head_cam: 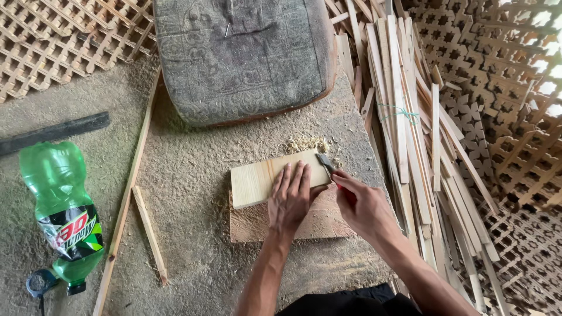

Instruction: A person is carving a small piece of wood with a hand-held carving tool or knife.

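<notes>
Pale wood block lies under the flat, spread left hand; right hand grips a chisel.

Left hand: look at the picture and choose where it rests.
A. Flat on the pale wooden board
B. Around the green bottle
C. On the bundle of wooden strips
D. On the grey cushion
A: the left hand lies palm down, fingers spread, on the pale wooden board, while the right hand holds a small blade at the board's edge.

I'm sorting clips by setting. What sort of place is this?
Probably a woodworking shop floor: a stack of thin pale wooden slats, carved wooden lattice panels, and wood shavings beside the pale wooden block.
</notes>
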